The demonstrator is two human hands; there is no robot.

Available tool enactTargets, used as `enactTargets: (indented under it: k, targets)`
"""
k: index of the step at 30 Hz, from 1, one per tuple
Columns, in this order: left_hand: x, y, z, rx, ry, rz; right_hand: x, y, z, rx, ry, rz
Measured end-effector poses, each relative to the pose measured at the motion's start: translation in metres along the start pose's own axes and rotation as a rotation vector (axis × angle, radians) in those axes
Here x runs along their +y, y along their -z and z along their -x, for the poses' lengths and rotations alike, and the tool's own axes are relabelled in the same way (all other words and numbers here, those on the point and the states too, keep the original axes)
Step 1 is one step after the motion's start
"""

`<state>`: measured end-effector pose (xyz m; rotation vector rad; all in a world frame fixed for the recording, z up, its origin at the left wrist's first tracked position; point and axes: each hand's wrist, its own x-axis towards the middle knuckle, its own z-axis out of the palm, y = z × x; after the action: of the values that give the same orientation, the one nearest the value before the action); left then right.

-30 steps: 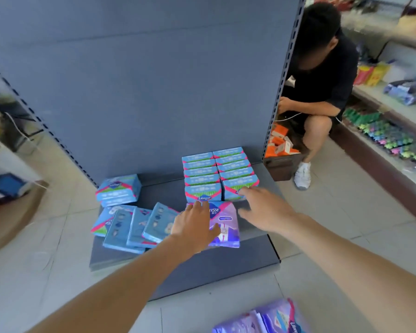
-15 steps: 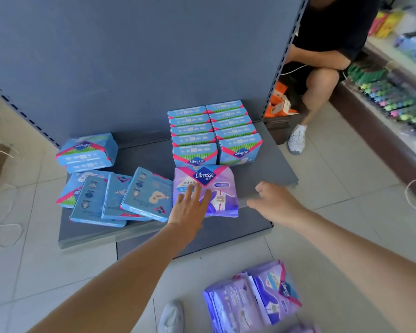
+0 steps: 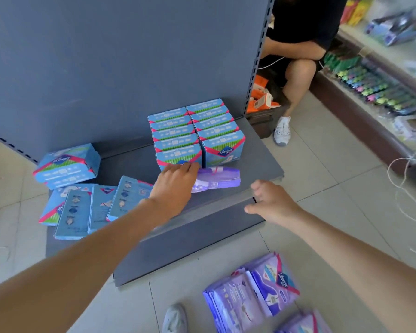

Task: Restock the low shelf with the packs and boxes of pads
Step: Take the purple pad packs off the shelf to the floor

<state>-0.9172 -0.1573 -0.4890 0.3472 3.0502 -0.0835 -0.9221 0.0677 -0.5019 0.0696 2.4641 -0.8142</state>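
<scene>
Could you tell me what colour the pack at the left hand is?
The pack is purple, clearest in the head view.

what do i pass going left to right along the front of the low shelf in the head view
fanned row of flat blue packs, left hand, purple plastic pack of pads, right hand; the block of blue cardboard boxes behind overlaps hand and pack, so left out

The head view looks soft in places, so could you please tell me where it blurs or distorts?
Head view: the purple packs on the floor and the right hand are motion-blurred; the blue boxes read sharp; the wide lens slants the shelf upright.
</scene>
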Motion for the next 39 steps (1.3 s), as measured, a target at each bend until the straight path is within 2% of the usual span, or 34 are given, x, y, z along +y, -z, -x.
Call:
enactTargets:
  k: [4,8,10,13,15,18,20,26,29,32,35,37,39]
  targets:
    - [0.003,0.044,-0.024,-0.185,-0.109,0.27,-0.003,0.022,0.013,0.153,0.183,-0.129]
    - [0.04,0.077,-0.039,-0.316,-0.118,0.539,0.015,0.049,0.037,0.099,0.186,-0.429]
    - [0.06,0.081,-0.044,-0.368,-0.05,0.784,0.036,0.059,0.053,0.061,0.156,-0.602]
    - [0.092,0.069,-0.046,-0.488,0.164,1.247,0.079,0.068,0.079,0.073,0.05,-0.767]
    - [0.121,0.05,-0.042,-0.609,0.196,1.404,0.113,0.069,0.098,0.124,-0.046,-0.818]
    - [0.18,0.024,-0.031,-0.726,0.13,1.388,0.169,0.067,0.128,0.149,-0.194,-0.891]
    - [0.223,0.003,-0.023,-0.685,0.126,1.328,0.201,0.06,0.15,0.17,-0.292,-0.946]
    - [0.339,-0.042,0.014,-0.58,0.107,1.139,0.275,0.024,0.219,0.38,-0.483,-1.157]
    - [0.384,-0.058,0.04,-0.602,0.051,1.097,0.307,0.001,0.249,0.441,-0.571,-1.226]
    - [0.415,-0.073,0.058,-0.658,-0.028,1.121,0.337,-0.018,0.274,0.57,-0.642,-1.279]
    - [0.438,-0.092,0.07,-0.617,-0.043,1.168,0.363,-0.029,0.296,0.676,-0.681,-1.379]
    - [0.453,-0.1,0.075,-0.698,-0.008,1.204,0.378,-0.035,0.305,0.733,-0.63,-1.569]
    - [0.469,-0.097,0.08,-0.877,0.138,1.336,0.39,-0.04,0.312,0.827,-0.637,-1.751]
